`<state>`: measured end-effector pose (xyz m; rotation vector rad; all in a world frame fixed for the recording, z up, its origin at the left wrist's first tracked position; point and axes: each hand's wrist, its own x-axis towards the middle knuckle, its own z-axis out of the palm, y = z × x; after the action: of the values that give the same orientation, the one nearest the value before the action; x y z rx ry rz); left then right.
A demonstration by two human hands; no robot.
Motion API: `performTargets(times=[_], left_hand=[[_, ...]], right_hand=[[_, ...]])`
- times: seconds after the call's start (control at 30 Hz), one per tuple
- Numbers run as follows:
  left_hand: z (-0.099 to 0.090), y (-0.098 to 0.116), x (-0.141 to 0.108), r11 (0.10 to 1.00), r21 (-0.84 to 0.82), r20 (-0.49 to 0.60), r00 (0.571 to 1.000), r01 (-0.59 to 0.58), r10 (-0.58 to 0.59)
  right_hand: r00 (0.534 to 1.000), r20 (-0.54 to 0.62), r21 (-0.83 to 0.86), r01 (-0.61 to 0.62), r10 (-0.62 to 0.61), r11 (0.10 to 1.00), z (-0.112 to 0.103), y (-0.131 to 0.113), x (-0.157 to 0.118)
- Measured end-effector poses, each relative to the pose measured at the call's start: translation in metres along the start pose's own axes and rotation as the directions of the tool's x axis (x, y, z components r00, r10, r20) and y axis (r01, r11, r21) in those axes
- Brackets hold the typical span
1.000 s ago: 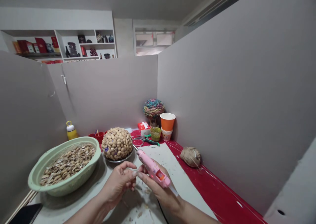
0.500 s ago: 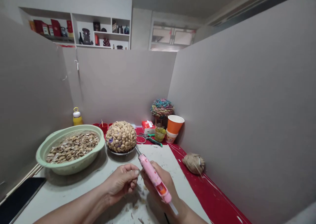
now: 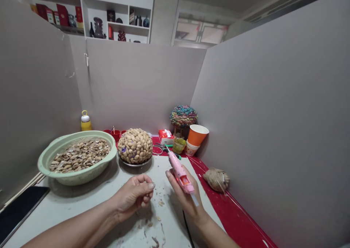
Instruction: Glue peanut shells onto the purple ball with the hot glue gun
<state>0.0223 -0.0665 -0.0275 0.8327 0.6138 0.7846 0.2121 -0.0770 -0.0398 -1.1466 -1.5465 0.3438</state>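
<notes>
My right hand (image 3: 193, 203) grips a pink hot glue gun (image 3: 177, 169), nozzle pointing up and away, a clear glue stick poking out of its rear. A black cord hangs below that hand. To the left, my left hand (image 3: 133, 196) is closed, thumb against fingers; whatever it may pinch is too small or hidden to make out. Beyond the hands, a dome covered in peanut shells (image 3: 136, 146) rests on a shallow metal dish (image 3: 136, 164), with purple patches showing between shells. A pale green basin (image 3: 78, 178) of loose shells stands at its left.
Shell scraps (image 3: 155, 241) litter the grey board. At the back are a colourful woven dome (image 3: 183, 116), paper cups (image 3: 197, 135), green-handled pliers (image 3: 177, 155) and a yellow bottle (image 3: 86, 124). Twine (image 3: 217, 179) lies right, a dark phone-like slab (image 3: 23, 211) left. Grey partitions (image 3: 142, 84) surround the table.
My right hand and the glue gun have moved right, away from my left hand and the peanut-shell dome. The left hand stays pinched. The view has tilted down slightly.
</notes>
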Motion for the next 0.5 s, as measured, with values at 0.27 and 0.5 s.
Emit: performTargets(times=[0.27,0.5], left_hand=[[-0.017,-0.002,0.013,0.998,-0.059,-0.054,0.998,-0.028,0.025],[-0.013,-0.011,0.013,0.995,-0.078,-0.048,0.997,-0.062,0.058]], right_hand=[[0.994,0.103,0.065,-0.041,0.034,0.997,0.01,-0.011,-0.018],[0.992,0.114,0.071,0.038,-0.046,0.997,0.027,-0.01,-0.035]])
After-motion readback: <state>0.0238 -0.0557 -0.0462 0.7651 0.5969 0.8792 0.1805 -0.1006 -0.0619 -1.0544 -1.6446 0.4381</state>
